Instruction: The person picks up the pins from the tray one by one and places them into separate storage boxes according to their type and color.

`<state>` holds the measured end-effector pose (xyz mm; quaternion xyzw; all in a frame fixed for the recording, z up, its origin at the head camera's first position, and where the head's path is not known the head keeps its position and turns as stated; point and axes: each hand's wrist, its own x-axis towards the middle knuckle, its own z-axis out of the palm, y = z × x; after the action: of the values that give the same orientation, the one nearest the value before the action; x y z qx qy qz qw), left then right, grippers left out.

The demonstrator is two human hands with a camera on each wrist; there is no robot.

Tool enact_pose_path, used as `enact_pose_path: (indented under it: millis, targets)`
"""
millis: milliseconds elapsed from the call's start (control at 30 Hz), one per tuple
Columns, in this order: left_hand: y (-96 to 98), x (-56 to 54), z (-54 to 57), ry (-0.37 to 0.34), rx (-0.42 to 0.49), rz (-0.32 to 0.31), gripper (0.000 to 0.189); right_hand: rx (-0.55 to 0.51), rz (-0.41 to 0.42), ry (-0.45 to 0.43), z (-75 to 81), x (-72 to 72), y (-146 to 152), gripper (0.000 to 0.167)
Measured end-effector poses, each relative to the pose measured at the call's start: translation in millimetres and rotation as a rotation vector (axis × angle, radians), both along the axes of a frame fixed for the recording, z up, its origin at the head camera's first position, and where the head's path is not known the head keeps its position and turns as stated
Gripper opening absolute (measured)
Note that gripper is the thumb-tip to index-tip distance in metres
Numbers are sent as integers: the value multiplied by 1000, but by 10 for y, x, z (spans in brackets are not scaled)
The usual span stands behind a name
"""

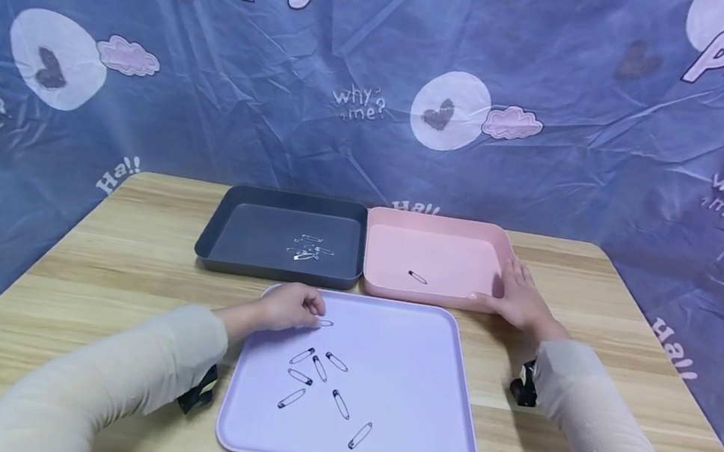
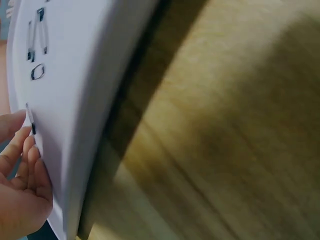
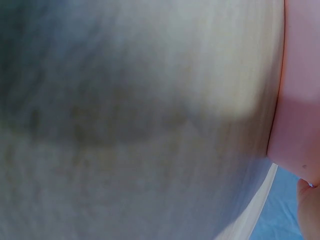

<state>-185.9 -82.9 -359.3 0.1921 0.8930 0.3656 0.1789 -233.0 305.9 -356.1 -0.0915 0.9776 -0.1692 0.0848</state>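
On the lavender tray (image 1: 410, 383), near its far left part, my left hand (image 1: 289, 306) pinches a safety pin (image 2: 31, 120) between thumb and fingertips. The pin still lies at the tray's surface, its head partly covered by fingers. Several more safety pins (image 1: 338, 404) with dark heads are scattered toward the near side. My right hand (image 1: 519, 299) rests against the near right corner of the pink tray (image 1: 434, 297), fingers along the side wall and thumb on the front. One safety pin (image 1: 418, 277) lies inside that pink tray.
A dark grey tray (image 1: 248, 270) adjoins the pink one on the left, with a cluster of silver safety pins (image 1: 308, 249) in it. All three trays stand on a wooden table (image 1: 128, 250). A blue printed cloth (image 1: 371, 152) hangs behind.
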Motion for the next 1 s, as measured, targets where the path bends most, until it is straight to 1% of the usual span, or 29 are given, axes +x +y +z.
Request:
enact_pose_path:
  millis: [167, 300, 567, 733, 867, 1000]
  targets:
    - [-1, 7, -47, 73, -10, -27, 7, 14, 9, 7, 25, -14, -18, 104]
    - [-1, 19, -46, 96, -6, -30, 6, 23, 21, 16, 33, -22, -15, 103]
    - [21, 27, -36, 102, -34, -38, 8, 20, 16, 15, 21, -16, 1, 104]
    - [38, 23, -24, 100, -39, -51, 11, -7, 5, 10, 17, -4, -1, 106]
    - [49, 4, -1, 89, -13, -53, 11, -7, 4, 3, 9, 1, 3, 105]
    - [53, -27, 29, 56, 31, -41, 10, -13, 4, 4, -2, -7, 12, 105]
